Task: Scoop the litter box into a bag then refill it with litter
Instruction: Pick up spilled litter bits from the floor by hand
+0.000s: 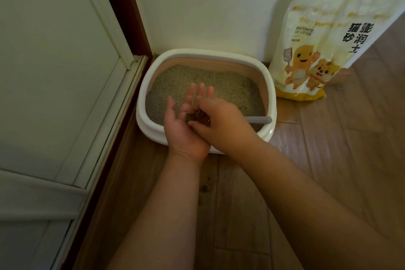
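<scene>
Our left hand [184, 125] lies palm up, fingers straight, over the litter box [153, 129]. Our right hand [219, 123] pinches small dark bits [198, 116] in that palm. Scoop handle [259, 120] at the box's 4 o'clock rim; litter bag [311, 50] at 1 o'clock, against the wall.

Non-task items only: wood plank floor [328, 160] fills the lower and right part of the view, brown, boards running at an angle on the right. White wall [208, 6] at the back. Dark brown door frame [122, 6] runs diagonally down from the top, meeting the floor at the back left corner. Left of it, a pale panelled door [50, 61] with raised mouldings. A dark wood threshold strip [105, 171] separates door and floor.
</scene>
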`<state>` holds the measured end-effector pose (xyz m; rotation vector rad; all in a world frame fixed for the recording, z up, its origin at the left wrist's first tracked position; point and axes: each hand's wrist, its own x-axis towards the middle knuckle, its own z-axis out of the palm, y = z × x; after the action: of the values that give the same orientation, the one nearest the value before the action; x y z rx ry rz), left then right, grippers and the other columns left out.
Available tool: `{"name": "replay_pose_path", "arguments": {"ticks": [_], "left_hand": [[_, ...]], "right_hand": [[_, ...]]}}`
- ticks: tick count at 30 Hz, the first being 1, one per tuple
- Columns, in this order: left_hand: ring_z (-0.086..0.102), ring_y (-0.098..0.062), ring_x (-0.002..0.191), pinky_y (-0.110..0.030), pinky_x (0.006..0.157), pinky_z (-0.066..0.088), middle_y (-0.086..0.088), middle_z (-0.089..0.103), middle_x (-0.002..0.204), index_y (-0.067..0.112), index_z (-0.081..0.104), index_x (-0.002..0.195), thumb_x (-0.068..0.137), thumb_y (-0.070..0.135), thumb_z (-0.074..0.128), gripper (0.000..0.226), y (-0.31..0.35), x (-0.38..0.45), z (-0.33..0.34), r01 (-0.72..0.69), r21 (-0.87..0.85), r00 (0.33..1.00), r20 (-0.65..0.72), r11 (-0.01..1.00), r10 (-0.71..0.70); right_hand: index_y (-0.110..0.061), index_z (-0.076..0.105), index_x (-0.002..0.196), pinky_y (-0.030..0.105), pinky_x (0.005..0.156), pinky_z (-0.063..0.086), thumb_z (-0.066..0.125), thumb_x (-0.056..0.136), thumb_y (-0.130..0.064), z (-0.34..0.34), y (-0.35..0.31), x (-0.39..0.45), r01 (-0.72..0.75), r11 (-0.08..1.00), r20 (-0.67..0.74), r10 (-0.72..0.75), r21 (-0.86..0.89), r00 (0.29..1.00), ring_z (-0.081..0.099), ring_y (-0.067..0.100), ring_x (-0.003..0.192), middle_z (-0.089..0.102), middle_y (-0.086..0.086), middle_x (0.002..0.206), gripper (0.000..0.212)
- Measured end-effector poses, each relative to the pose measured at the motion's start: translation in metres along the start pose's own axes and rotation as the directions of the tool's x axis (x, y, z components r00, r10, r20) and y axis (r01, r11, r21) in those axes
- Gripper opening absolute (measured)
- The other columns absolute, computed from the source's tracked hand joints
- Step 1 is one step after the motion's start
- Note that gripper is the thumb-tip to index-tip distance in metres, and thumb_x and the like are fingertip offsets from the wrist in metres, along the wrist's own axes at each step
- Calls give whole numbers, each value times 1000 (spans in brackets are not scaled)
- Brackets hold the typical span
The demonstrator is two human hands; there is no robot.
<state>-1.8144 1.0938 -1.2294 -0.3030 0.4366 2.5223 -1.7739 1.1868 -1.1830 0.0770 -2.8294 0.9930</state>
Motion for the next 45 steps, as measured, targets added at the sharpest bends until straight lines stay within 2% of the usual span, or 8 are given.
{"name": "replay_pose_path", "arguments": {"ticks": [7,10,14,18,21,23,35,45], "left_hand": [[63,-30,129,-44,111,47,-14,62,143,7,56,144,106,49,41,58,9,10,8,-41,0,999,8,999,41],[64,-29,128,-44,107,52,-15,64,141,8,57,142,107,45,40,54,13,10,9,-55,-15,998,0,998,55],[65,-31,126,-46,111,48,-19,67,135,4,62,134,106,38,46,47,26,10,6,-139,-84,990,-35,987,136],[66,-31,125,-41,104,53,-19,66,137,4,55,144,106,38,47,51,38,11,4,-169,-116,986,-24,979,168],[65,-32,126,-41,105,52,-18,64,140,4,53,147,106,38,48,53,37,11,4,-158,-117,987,-26,981,156],[65,-32,127,-41,105,52,-18,63,141,5,53,147,106,38,48,53,36,11,3,-150,-123,989,-31,981,147],[65,-34,126,-42,102,55,-18,64,139,5,56,144,105,38,50,52,26,10,1,-83,-135,997,-17,987,81],[66,-33,124,-42,105,53,-18,65,137,3,59,138,106,36,48,48,39,16,-2,-119,-105,993,-37,987,116]], "right_hand": [[-13,71,121,20,94,38,67,94,-17,-14,-5,7,117,990,146,-104,-79,984,59,21,116,70,5,122,27],[-17,72,119,30,94,51,71,91,-18,-11,-1,5,165,986,-31,-164,31,986,63,16,107,71,0,116,28],[-22,69,114,30,76,57,67,95,-28,-5,10,2,-8,977,-300,73,212,951,63,7,83,65,-8,101,20],[-20,68,109,34,77,57,62,97,-25,14,39,-6,-108,992,45,105,63,993,62,9,80,67,-5,94,15],[-23,69,109,33,81,54,63,95,-24,45,60,-21,-74,985,406,134,-158,904,63,16,91,68,-2,102,16],[-21,67,111,30,80,48,65,91,-23,71,71,-35,-114,970,503,209,-213,839,62,20,96,65,2,109,20],[-21,66,119,38,92,52,71,88,-35,138,95,-79,-205,930,561,350,-305,750,55,27,110,50,4,123,35],[-20,63,105,35,86,53,69,91,-27,123,93,-75,-307,934,477,358,-185,803,60,19,97,60,2,110,17]]}}
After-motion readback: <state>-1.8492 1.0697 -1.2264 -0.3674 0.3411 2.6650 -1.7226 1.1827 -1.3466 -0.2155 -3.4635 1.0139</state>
